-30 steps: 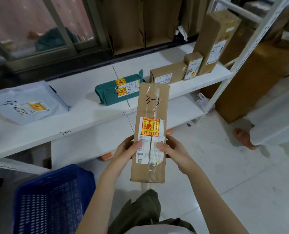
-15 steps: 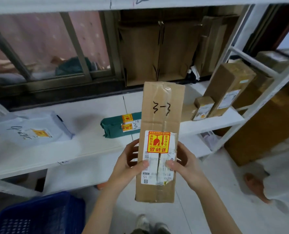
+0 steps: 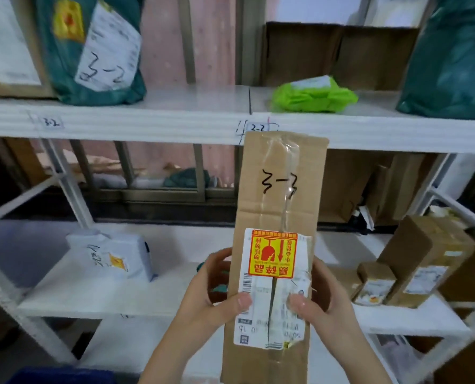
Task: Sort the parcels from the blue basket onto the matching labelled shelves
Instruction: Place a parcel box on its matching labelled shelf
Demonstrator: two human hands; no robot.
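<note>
a long cardboard parcel [image 3: 278, 245] marked 3-3 stands upright at centre, left hand [image 3: 203, 296] and right hand [image 3: 325, 300] gripping its sides; at 12 o'clock, a shelf label [image 3: 257, 128] reads 2-2.

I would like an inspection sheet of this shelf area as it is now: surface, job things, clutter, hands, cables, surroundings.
Surface: white upper shelf, edge tags reading 3-2; white lower shelf.
Job's things: long cardboard parcel marked 3-3, held upright before the shelves; blue basket, corner only.
Clutter: green bag marked 3-2, lime packet, grey mailer, small boxes.
Hands: left hand and right hand grip the parcel's lower part.
Cables: nothing seen.
Surroundings: window bars behind.
</note>
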